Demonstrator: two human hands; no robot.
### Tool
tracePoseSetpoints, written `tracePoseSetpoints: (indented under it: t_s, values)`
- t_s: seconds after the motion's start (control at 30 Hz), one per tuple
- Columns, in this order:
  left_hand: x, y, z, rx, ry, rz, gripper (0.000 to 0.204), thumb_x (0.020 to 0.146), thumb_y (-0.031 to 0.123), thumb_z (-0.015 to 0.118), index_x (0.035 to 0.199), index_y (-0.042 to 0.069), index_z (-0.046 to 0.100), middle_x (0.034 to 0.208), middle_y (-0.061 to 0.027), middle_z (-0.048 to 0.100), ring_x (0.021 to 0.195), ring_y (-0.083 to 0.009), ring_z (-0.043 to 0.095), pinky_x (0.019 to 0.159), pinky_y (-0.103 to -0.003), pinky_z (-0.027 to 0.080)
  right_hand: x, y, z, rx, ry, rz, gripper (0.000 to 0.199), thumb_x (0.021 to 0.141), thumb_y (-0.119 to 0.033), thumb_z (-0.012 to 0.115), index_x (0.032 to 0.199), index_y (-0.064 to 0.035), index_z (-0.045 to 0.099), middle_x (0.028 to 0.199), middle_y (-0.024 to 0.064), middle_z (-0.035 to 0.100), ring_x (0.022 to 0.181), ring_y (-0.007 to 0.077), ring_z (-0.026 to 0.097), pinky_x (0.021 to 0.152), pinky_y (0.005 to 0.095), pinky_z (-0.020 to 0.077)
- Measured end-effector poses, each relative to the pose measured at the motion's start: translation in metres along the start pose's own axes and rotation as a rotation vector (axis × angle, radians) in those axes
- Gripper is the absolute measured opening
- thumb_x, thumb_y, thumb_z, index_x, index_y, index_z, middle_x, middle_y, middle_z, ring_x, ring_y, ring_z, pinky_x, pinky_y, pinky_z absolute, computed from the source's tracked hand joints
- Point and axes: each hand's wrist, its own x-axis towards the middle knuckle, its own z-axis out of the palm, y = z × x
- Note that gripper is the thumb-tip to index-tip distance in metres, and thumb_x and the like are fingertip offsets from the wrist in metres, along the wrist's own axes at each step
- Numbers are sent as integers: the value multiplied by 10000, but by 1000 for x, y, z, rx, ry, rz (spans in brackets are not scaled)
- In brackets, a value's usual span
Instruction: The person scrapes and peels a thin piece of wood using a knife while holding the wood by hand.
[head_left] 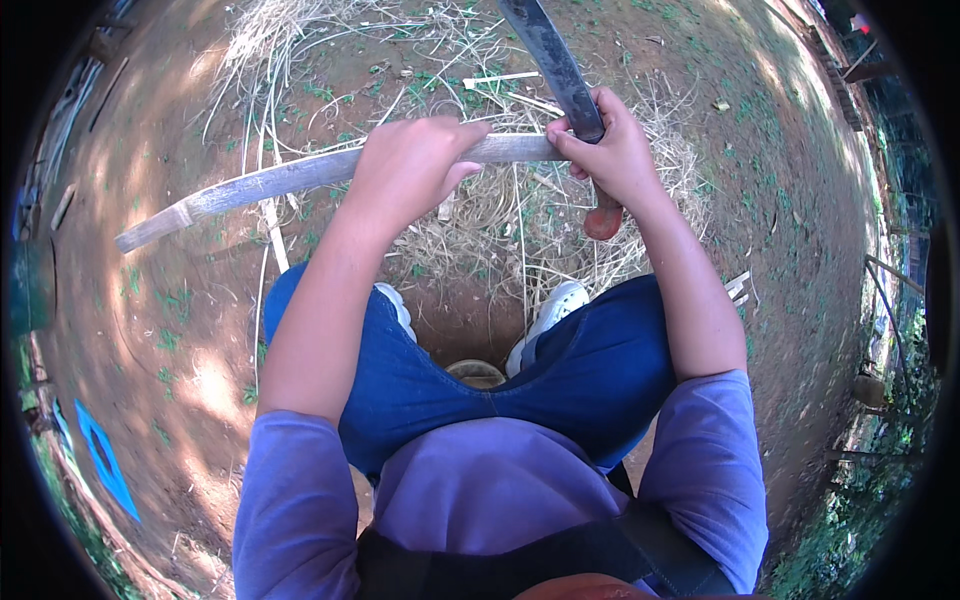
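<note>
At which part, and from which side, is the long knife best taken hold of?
Probably by its handle, from the right: the handle's reddish end juts free past the right hand, opposite the dark blade. From the left seems more awkward, because the left hand and the wooden strip are there.

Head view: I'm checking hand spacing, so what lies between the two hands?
In the head view, a stretch of the grey bamboo strip lies between the left hand and the right hand.
</note>
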Motion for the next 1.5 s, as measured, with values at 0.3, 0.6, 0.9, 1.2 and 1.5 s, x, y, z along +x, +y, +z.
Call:
tracePoseSetpoints:
  t_s: [0.3, 0.6, 0.9, 1.2, 1.5]
  values:
    - [-3, 1, -2, -57, -145, -113, 418, 857, 311, 774, 1238, 148, 722, 1049, -114, 758, 971, -315, 719, 828, -440, 575, 6, 14, 17, -188, -20, -101, 301, 937, -179, 757, 1109, -25, 565, 830, 23, 667, 560, 51, 579, 490, 229, 482]
    - [-3, -2, -3, -86, -152, -153, 426, 866, 325, 776, 1253, 157, 720, 1027, -119, 762, 962, -318, 725, 846, -445, 574, 10, 17, 10, 195, 9, 101, 325, 939, -134, 751, 1160, -17, 544, 786, 8, 619, 541, 60, 558, 475, 226, 480]
    - [-3, -17, 8, -22, -167, -229, 395, 863, 306, 782, 1228, 165, 726, 1015, -120, 761, 981, -325, 722, 827, -460, 573, 20, 14, -24, 421, 157, 60, 388, 899, -126, 791, 1156, -9, 524, 800, 18, 614, 564, 81, 571, 515, 248, 511]
    - [16, -20, 52, 47, -215, -174, 154, 848, 186, 751, 998, 158, 763, 850, -89, 742, 880, -289, 743, 726, -451, 584, 30, 64, -67, 349, 484, 70, 363, 893, -221, 827, 1044, -78, 531, 815, 16, 610, 556, 83, 554, 493, 233, 482]
    - [18, 13, 76, 217, -265, -62, 108, 839, 166, 708, 925, 177, 773, 818, -32, 744, 841, -272, 749, 663, -426, 563, 12, 47, -22, 176, -61, 234, 363, 916, -191, 785, 1136, -32, 545, 825, 24, 639, 511, 67, 543, 446, 230, 469]
